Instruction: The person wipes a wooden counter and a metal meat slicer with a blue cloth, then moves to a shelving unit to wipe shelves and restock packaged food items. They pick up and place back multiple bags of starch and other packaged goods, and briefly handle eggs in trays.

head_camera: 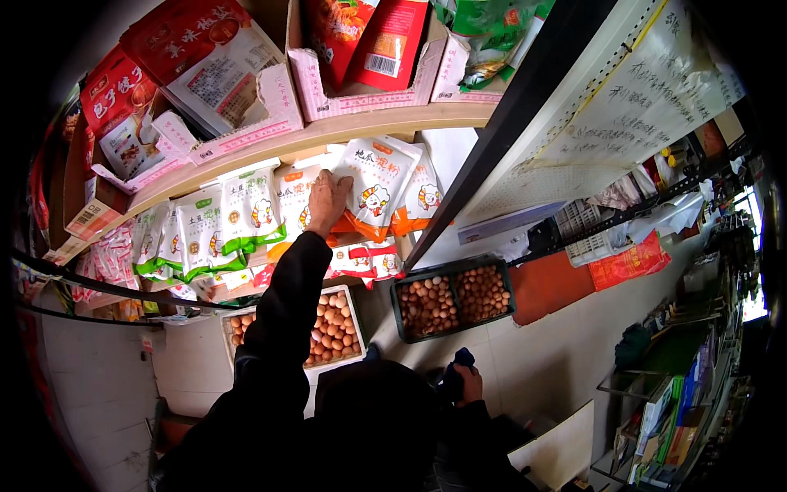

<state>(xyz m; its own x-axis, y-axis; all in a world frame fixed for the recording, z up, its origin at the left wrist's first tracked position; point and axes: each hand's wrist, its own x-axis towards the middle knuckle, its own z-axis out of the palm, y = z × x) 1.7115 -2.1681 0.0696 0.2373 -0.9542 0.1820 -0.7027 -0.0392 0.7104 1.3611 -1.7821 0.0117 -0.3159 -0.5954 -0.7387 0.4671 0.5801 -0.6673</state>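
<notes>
My left hand (pixel 329 200) reaches up to a shelf and lies against the left edge of a white and orange starch bag (pixel 376 184). Its fingertips are partly hidden, so I cannot tell whether they grip the bag. Another orange-trimmed bag (pixel 294 190) is just left of this hand, partly behind it. Farther left stand several white bags with green bottoms (pixel 249 206). Low by my body, my right hand (pixel 470 382) is closed around a crumpled dark blue cloth (pixel 455 372).
Seasoning packets fill cardboard display boxes (pixel 363 101) on the shelf above. A black shelf post (pixel 492 160) slants to the right of the bags. On the floor are a white crate of eggs (pixel 353 307) and a dark two-part egg crate (pixel 403 329). Loaded racks (pixel 670 393) stand at right.
</notes>
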